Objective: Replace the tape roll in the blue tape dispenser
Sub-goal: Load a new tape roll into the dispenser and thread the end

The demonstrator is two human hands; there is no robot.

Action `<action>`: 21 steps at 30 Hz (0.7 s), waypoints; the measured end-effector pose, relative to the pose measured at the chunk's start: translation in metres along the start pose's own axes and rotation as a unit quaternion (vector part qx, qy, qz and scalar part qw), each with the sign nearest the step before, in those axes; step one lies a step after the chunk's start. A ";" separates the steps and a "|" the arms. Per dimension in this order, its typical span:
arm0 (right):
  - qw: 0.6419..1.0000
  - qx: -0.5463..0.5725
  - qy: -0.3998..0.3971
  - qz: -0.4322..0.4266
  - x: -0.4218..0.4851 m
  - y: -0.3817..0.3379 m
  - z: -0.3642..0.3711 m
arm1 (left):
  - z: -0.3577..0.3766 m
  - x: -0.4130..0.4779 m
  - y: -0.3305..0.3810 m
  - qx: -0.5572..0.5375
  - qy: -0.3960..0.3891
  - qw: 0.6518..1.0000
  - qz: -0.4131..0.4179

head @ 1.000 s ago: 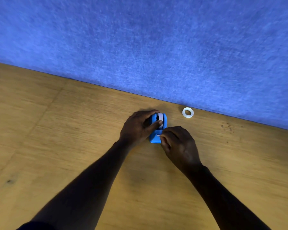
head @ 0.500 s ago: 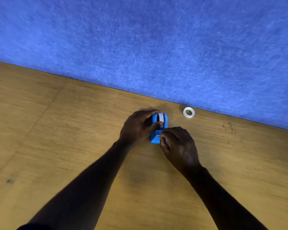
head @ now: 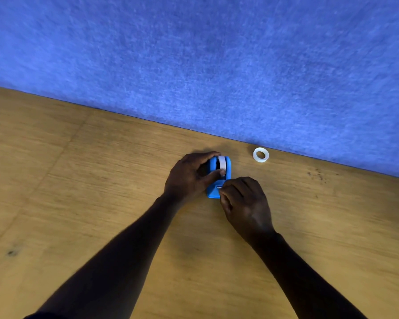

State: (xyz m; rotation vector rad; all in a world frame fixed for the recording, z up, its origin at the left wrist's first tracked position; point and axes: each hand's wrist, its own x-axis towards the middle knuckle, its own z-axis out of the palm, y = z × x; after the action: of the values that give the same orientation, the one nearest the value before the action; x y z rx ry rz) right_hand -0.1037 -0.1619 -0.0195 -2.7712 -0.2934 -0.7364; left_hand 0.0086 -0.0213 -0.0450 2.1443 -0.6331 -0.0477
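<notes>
Left hand (head: 189, 178) clamps the blue tape dispenser (head: 218, 180) near the bench's (head: 78, 203) far edge, thumb steadying the seated tape roll (head: 222, 162); right hand (head: 242, 199) pinches at the cutter end, apparently threading tape.

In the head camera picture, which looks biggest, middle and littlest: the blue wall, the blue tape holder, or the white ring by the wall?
1. blue wall
2. blue tape dispenser
3. white ring, which lies farther away

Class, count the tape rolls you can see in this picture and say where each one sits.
2. One tape roll sits in the blue dispenser, under the left hand; a loose roll lies flat on the table near the blue wall. None seems hidden.
</notes>
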 end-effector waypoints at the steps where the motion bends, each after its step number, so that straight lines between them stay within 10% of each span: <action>1: 1.000 -0.005 0.002 0.001 0.000 0.000 0.001 | 0.000 0.000 0.000 0.002 0.000 1.000 0.000; 21: 0.995 -0.060 0.080 -0.005 -0.013 -0.001 0.005 | -0.003 -0.002 0.002 -0.021 -0.001 1.000 -0.012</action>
State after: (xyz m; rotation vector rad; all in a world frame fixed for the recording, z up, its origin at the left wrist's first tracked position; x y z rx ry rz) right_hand -0.1126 -0.1610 -0.0302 -2.8017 -0.2387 -1.0046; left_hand 0.0065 -0.0193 -0.0422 2.1109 -0.6022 -0.0764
